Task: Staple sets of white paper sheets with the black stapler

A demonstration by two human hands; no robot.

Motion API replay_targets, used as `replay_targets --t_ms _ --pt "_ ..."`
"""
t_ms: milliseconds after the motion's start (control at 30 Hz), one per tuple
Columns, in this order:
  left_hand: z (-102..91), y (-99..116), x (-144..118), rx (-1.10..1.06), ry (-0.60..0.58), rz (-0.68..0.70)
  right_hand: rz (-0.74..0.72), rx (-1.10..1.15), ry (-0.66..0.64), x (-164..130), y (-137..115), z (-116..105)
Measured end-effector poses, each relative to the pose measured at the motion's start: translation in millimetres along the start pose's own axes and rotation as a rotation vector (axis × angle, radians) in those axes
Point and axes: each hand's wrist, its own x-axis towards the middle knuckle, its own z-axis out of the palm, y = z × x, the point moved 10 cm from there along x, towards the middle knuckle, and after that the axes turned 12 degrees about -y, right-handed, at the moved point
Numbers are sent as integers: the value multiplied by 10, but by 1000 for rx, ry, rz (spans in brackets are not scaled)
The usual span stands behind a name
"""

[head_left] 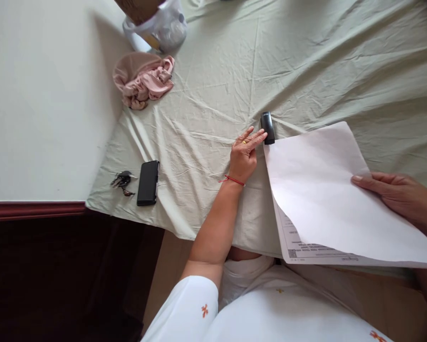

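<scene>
A small black stapler [267, 127] lies on the cloth at the upper left corner of some paper sheets [316, 185]. My left hand [244, 154] rests beside it with fingers stretched out, the fingertips at the stapler's near side; it does not grip it. The sheets' corner meets the stapler's lower end, and whether it sits between the jaws I cannot tell. My right hand [394, 190] pinches the sheets at their right side, thumb on top. The top sheet is blank and bows upward, baring a printed page below it along the front edge.
A pale green cloth [206, 118] with wrinkles covers the surface. At the left lie a black phone [147, 183] and a bunch of keys [123, 181]. Farther back are a crumpled pink cloth [144, 80] and a plastic bag [168, 28], near the white wall [38, 95].
</scene>
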Motion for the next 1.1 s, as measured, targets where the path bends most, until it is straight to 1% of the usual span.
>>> replay_targets --t_ms 167,300,433,567,667,767,833,933,967,1033,1100 --pt "-13 -17 -2 39 0 -57 18 20 0 -24 43 18" --pt "-16 -27 -7 91 20 -113 -12 54 -14 -21 30 47" --pt "-2 -18 -19 126 43 -163 5 21 -12 10 51 11" --pt "37 0 -19 159 29 -211 7 25 -8 -8 58 5" --pt "49 -3 -14 169 30 -223 -9 56 -11 -64 47 70" --pt "39 -15 -8 142 50 -195 -31 77 -18 -124 35 138" --pt "28 -23 -4 93 57 -164 -31 77 -12 -157 59 133" --pt "-15 -60 -17 -42 78 -149 -19 84 10 -208 162 45" --pt "-50 -89 -33 -104 108 -163 -17 91 23 -229 211 4" --pt "-144 -193 -95 -262 215 -231 -42 108 71 -273 288 -83" --pt "-183 -328 -170 -479 314 -323 -163 148 164 -320 260 -171"
